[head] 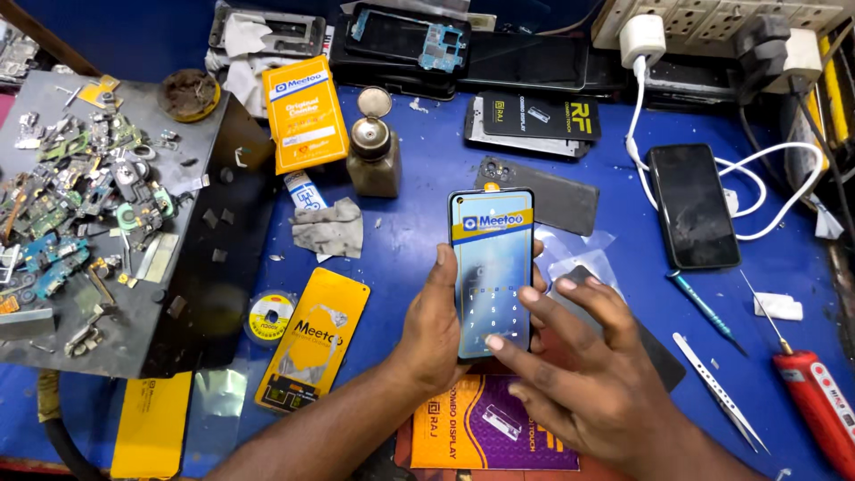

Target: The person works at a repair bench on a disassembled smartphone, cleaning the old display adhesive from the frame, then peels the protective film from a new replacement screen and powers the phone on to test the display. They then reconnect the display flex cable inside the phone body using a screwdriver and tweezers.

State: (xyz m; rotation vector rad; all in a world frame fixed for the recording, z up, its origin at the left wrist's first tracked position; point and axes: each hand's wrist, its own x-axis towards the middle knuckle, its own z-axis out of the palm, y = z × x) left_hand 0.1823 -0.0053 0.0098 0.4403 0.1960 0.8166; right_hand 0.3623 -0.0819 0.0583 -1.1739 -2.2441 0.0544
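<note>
- Glass-fronted and lit, the phone [492,272] sits upright in your left hand [434,331], fingers clamped round its edges from behind, at the centre of the view over the blue mat [419,223].
- Your right hand [592,379] is open, fingers spread, with the fingertip [495,342] touching the lower keypad on the screen (thumb hovering beside it).
- Keep the left grip on the edges only, so no finger strays onto the glass; I judge that a light, square tap with one finger will register best.
- At 9 o'clock lies a dark metal tray [214,267] heaped with circuit scraps.
- At 11 o'clock stands an orange packet [304,113], with a brown pump bottle [373,156] just beside it.
- At 3 o'clock rests a dark phone [692,205] on a white cable [784,209]; tweezers [720,392] and a red-handled screwdriver [815,392] lie at 4 o'clock.
- At 1 o'clock a power strip [712,18] runs along the bench's far edge.
</note>
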